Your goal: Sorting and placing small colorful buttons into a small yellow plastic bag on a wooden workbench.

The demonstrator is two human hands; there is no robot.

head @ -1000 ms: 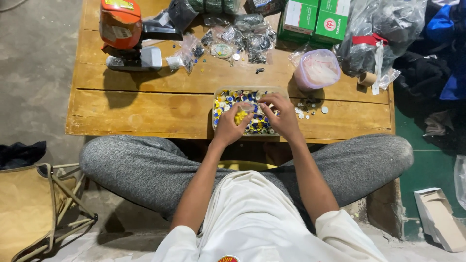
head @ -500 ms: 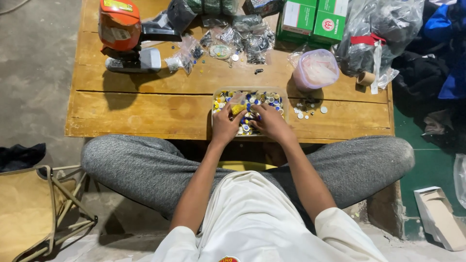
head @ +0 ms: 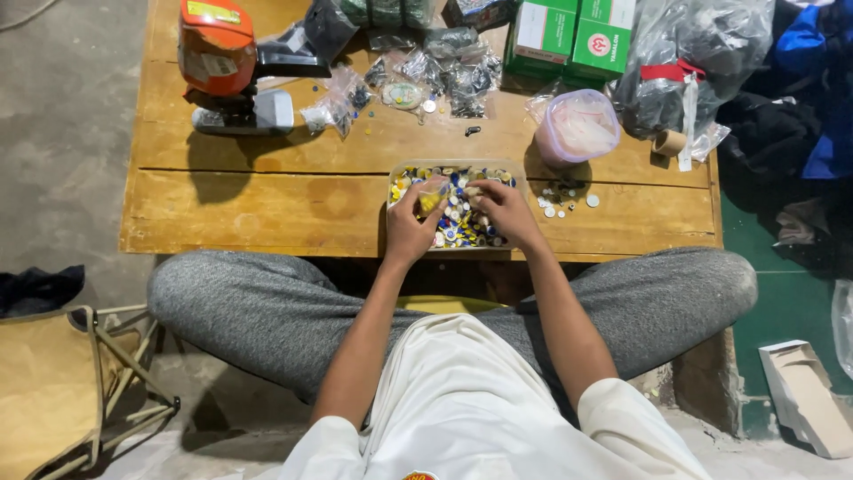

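Reaching into the clear tray (head: 511, 171) of coloured caps, both hands have barely shifted from half a second ago. The left hand (head: 410, 227) pinches a yellow cap (head: 431, 201); the right hand (head: 502, 213) curls its fingers among the caps, its grip hidden. The tray lies near the front edge of the tabletop (head: 267, 200), long axis left to right.

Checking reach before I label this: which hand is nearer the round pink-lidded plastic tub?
Right. The right hand is in the clear tray of coloured caps, diagonally below the pink-lidded plastic tub; the left hand is farther left.
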